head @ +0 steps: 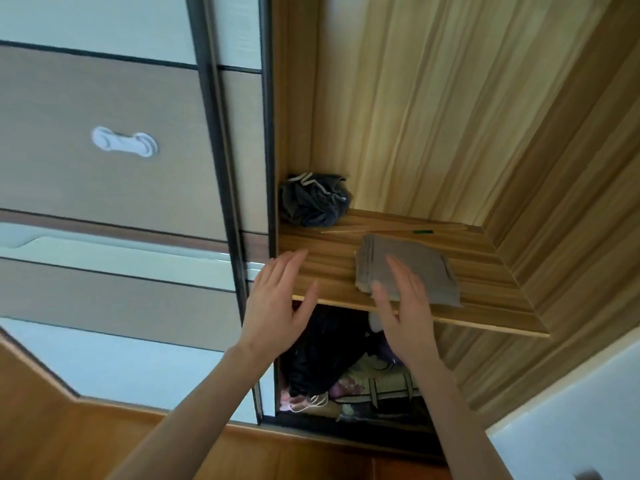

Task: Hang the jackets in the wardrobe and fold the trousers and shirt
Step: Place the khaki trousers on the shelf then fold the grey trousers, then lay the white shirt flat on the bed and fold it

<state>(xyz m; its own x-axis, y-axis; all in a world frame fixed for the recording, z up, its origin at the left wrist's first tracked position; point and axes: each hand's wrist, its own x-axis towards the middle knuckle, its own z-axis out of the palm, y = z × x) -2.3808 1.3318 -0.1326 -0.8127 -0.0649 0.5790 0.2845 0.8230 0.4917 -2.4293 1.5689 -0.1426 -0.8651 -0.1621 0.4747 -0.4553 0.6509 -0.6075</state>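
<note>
While both bare forearms are reaching up from the near edge, the left hand is hovering flat and empty, fingers straight, at the front lip of the grained wooden wardrobe shelf. Well apart from it, the right hand is lying with straight fingers over the flat, folded grey-brown cloth garment on the shelf. Farther back, a crumpled dark grey fabric bundle is sitting in the left corner.
</note>
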